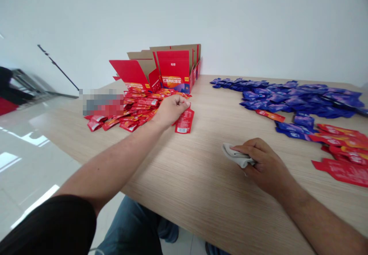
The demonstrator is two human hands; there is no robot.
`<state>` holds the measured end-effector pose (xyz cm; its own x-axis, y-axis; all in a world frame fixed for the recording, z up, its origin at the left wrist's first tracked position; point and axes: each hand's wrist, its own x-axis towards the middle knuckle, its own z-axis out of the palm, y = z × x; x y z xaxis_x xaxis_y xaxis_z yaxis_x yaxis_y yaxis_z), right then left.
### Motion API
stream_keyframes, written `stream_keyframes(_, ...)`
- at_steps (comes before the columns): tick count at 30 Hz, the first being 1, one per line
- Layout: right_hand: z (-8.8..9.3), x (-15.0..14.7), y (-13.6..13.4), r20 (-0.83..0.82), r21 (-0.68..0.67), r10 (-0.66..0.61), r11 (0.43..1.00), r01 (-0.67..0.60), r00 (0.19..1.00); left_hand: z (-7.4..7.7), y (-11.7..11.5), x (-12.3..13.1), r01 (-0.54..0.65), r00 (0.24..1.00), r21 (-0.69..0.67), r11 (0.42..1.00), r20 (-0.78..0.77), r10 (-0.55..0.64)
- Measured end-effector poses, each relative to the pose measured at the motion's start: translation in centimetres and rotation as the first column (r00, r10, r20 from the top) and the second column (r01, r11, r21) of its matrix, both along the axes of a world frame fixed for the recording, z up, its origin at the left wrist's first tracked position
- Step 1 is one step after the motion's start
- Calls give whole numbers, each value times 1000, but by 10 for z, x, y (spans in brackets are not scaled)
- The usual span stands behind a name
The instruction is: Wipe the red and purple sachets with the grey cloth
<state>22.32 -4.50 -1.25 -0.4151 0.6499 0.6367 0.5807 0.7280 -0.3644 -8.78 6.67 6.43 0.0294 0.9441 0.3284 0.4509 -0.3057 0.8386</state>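
Observation:
My left hand (170, 108) reaches across the wooden table (201, 178) and its fingers are closed on a red sachet (184, 120) at the edge of a pile of red sachets (130, 109). My right hand (266, 165) rests on the table nearer to me, fingers curled round a small grey cloth (235, 155).
Open red cardboard boxes (172, 69) stand behind the red pile. A spread of blue sachets (287, 97) lies at the far right, with more red sachets (345, 151) along the right edge. A white wall is behind; glossy floor lies to the left.

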Motion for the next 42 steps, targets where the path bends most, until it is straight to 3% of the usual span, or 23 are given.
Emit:
stream_keyframes(4,-1,-1,0,3,-40,15,999,-15,1000,37,26,-54,-268,894,247,931,-296,336)
stream_keyframes(9,-2,-1,2,-15,-69,21,997,-22,1000,72,53,-117,-487,707,429,760,-317,632)
stream_keyframes(14,-7,-1,4,-26,-86,21,996,-23,999,84,57,-163,-636,551,435,638,-323,770)
stream_keyframes(20,-10,0,5,-28,-119,23,993,-26,999,78,54,-201,-717,376,441,540,-408,832)
stream_keyframes(23,-11,2,7,-18,-130,17,991,-19,1000,68,54,-214,-735,342,428,526,-436,832)
stream_keyframes(28,-15,5,8,-9,-124,16,992,-17,1000,41,45,-225,-721,341,385,577,-527,778)
stream_keyframes(32,-17,4,8,0,-139,20,990,-20,1000,25,33,-230,-732,338,352,584,-557,759)
stream_keyframes(38,-16,3,8,8,-166,24,986,-23,1000,27,20,-240,-641,288,470,607,-586,758)
stream_keyframes(42,-15,4,9,3,-147,42,988,-41,999,23,14,-241,-600,255,467,650,-659,708)
